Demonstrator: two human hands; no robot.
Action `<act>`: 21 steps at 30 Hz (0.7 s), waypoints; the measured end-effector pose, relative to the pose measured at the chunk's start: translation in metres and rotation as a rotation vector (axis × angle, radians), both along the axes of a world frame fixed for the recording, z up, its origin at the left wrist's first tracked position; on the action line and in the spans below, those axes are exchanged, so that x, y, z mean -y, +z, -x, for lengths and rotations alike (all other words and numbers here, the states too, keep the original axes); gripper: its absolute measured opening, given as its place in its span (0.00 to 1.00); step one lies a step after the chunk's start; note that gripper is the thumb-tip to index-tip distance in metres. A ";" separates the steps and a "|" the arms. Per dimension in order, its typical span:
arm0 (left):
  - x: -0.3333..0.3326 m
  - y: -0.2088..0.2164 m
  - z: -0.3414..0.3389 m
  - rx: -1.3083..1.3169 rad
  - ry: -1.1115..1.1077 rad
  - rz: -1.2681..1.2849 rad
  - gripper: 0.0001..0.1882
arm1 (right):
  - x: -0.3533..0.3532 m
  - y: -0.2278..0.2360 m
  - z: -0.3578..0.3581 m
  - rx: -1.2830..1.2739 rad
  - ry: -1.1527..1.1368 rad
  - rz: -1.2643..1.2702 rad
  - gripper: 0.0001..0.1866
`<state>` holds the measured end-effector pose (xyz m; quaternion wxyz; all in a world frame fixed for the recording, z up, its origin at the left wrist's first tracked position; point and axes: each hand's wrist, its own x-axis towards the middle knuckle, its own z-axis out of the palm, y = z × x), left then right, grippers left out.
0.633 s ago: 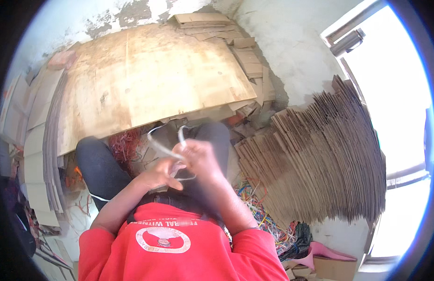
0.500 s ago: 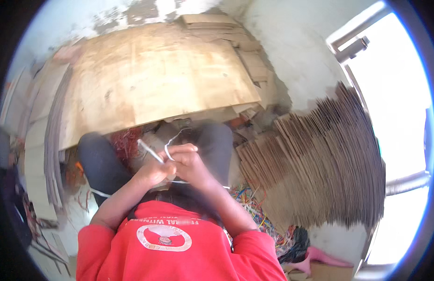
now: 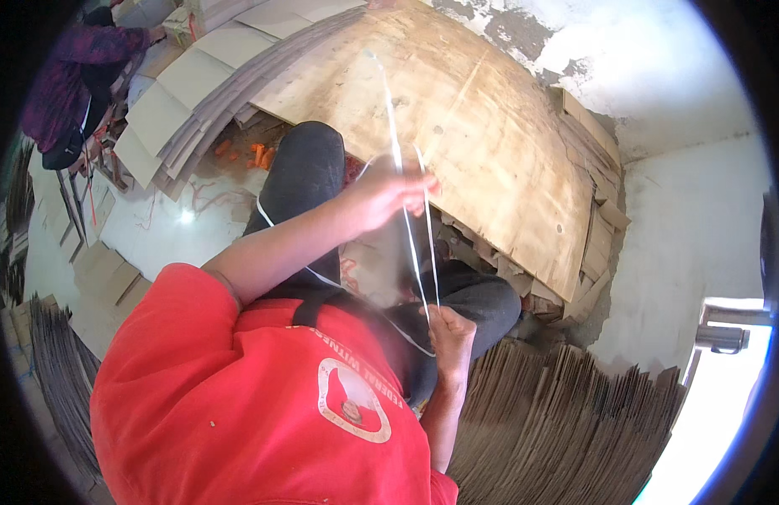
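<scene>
A thin white cord point(image 3: 412, 248) runs in two strands between my hands, and a loose length rises past the upper one over a wooden board. My left hand point(image 3: 385, 198), raised and partly smeared by motion, is closed round the cord. Lower and to the right, my right hand point(image 3: 451, 330) pinches the strands between thumb and fingers. More white cord loops over my bent left leg point(image 3: 301, 172) and passes across my lap. Both hands are over my lap, apart from each other.
The large wooden board point(image 3: 389, 93) lies in front of me. Flat cardboard sheets point(image 3: 192, 76) are stacked at far left; upright cardboard pieces point(image 3: 566, 412) stand packed at right. A person point(image 3: 82, 80) sits at the upper left. Orange scraps point(image 3: 259, 156) lie on the floor.
My hands, close together before, have moved apart with the cord stretched between them. My left hand has risen. The view has turned, bringing the other person into sight.
</scene>
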<state>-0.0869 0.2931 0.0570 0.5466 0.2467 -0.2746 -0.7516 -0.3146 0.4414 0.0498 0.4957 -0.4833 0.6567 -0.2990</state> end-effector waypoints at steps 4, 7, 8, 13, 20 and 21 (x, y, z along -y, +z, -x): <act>0.022 0.007 -0.031 -0.227 0.053 -0.001 0.12 | -0.010 -0.014 0.020 -0.002 0.036 0.034 0.08; 0.029 0.014 -0.044 -0.096 0.189 0.048 0.13 | -0.013 -0.015 0.025 0.002 -0.001 -0.007 0.08; 0.031 0.014 -0.048 -0.098 0.216 0.048 0.14 | -0.013 -0.021 0.031 -0.011 0.000 -0.020 0.08; 0.041 0.013 -0.064 -0.148 0.307 0.077 0.14 | -0.012 -0.025 0.035 -0.024 0.061 0.074 0.09; 0.061 0.020 -0.093 -0.127 0.423 0.150 0.13 | -0.002 -0.001 0.039 -0.093 0.005 -0.017 0.09; 0.063 0.022 -0.097 -0.123 0.440 0.165 0.13 | -0.001 0.003 0.041 -0.102 -0.021 -0.043 0.09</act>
